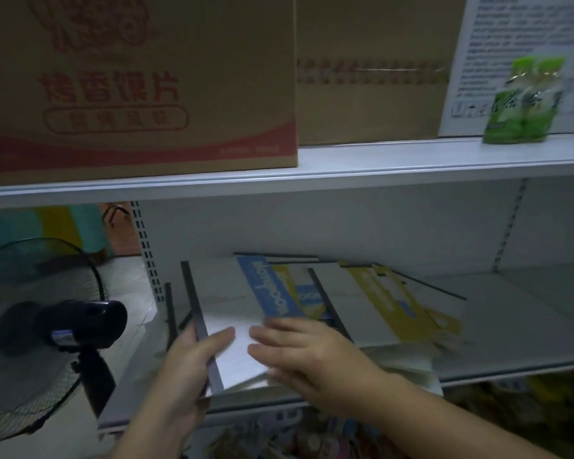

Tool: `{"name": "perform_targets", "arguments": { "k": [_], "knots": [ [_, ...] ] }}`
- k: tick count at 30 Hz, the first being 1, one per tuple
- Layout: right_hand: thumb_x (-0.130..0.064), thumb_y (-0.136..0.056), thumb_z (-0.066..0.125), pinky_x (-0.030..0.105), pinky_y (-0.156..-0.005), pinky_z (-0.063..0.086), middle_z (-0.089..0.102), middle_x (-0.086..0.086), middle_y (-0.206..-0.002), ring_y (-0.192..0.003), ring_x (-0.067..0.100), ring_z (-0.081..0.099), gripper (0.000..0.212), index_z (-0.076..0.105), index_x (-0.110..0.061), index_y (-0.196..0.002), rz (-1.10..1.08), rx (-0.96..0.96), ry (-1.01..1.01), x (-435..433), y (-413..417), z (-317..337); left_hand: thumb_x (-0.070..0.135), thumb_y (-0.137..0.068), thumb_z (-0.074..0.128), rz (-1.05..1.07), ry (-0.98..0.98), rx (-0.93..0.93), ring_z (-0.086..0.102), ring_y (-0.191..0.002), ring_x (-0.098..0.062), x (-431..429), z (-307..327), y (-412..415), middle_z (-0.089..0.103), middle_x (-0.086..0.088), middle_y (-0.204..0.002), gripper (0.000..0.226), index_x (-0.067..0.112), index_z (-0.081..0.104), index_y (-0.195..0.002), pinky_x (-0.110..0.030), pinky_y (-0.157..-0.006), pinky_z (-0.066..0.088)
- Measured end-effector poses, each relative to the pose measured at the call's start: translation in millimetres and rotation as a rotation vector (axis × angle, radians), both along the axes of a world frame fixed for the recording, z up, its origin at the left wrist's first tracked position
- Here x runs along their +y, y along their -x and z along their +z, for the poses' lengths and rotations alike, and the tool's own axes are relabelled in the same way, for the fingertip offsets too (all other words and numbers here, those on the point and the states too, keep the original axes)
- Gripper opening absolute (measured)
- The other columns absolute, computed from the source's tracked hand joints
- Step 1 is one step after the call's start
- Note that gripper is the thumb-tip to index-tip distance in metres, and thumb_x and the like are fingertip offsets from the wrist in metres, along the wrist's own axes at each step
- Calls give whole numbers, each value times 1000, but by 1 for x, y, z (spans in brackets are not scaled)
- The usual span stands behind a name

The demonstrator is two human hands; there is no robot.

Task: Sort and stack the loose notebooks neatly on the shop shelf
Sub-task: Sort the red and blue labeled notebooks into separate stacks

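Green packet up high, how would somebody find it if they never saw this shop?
Look at the upper shelf, the one holding the big cardboard boxes. Follow it right to where the green packet stands in front of a white printed sheet. It is the only green thing up there.

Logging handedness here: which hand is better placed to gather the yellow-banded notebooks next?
Likely right. The right hand lies open on the white notebook, nearer the yellow-banded notebooks; the left hand grips that notebook's spine.
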State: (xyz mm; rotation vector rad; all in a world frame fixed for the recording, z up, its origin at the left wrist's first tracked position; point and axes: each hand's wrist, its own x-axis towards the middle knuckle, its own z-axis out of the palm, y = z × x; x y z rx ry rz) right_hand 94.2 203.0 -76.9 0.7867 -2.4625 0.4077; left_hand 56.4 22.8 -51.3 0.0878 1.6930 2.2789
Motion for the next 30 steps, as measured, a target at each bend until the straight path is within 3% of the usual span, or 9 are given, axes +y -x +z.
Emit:
{"name": "perform_targets", "arguments": {
  "k": [3,6,8,11,15,19,22,25,30],
  "knots": [
    [-64,-86,40,30,-112,29,42,1,-146,-138,17,33,64,51,-23,-134,-311,-315,313,38,0,3,5,-91,53,-7,25,8,72,-77,-22,3,-2,-4,76,-1,-87,26,21,58,-110,-35,-62,54],
    [-73,-81,43,41,-117,19,9,1,-159,-147,20,5,83,23,-28,-148,-603,-628,79,76,2,-5,1,-92,52,3,22,21,71,-60,-9,10,-1,-8,73,2,-75,23,22,57,-100,-23,-48,54],
    [-66,-85,45,43,-118,13,-5,4,-160,-147,25,-3,87,9,-23,-151,-604,-779,-128,88,-1,-9,0,-93,51,28,19,15,69,-64,-12,18,1,-10,68,5,-81,25,25,55,-94,-27,-63,52],
    [-42,-94,46,39,-118,18,-1,5,-160,-147,24,3,71,8,-23,-151,-614,-664,-208,92,-6,-13,1,-93,51,52,31,14,65,-87,-23,25,-1,-9,68,-1,-97,28,27,56,-97,-34,-74,48],
    [-26,-100,35,31,-115,24,10,3,-159,-146,19,13,55,15,-24,-151,-618,-539,-124,93,-9,-17,4,-94,50,86,82,33,63,-96,-31,25,0,-8,67,-6,-103,26,29,55,-94,-47,-86,50],
    [-23,-99,42,24,-76,40,56,5,-135,-120,23,55,39,46,-27,-138,-705,-211,331,100,-8,-9,6,-96,45,48,86,53,62,-90,-31,25,-2,-7,65,-8,-95,21,24,56,-92,-45,-81,49],
    [-10,-86,53,26,-63,48,72,5,-107,-91,25,69,39,64,-22,-122,-624,37,311,77,-19,8,5,-96,45,-12,97,70,63,-86,-29,35,-7,-5,66,-9,-93,19,20,57,-94,-38,-71,49],
    [-16,-70,56,23,-71,55,71,-5,-111,-95,12,69,48,66,-21,-116,-491,35,75,43,-35,8,3,-95,46,-101,94,92,67,-89,-27,59,-13,-3,71,-10,-96,21,16,60,-106,-38,-74,53],
    [-61,-90,31,24,-85,51,61,-4,-129,-111,13,61,56,60,-26,-123,-528,-197,-98,55,-62,-13,25,-98,44,-236,21,-1,72,-67,-17,114,-34,-5,75,-4,-76,23,14,65,-96,-23,-53,55]
  ]
}}
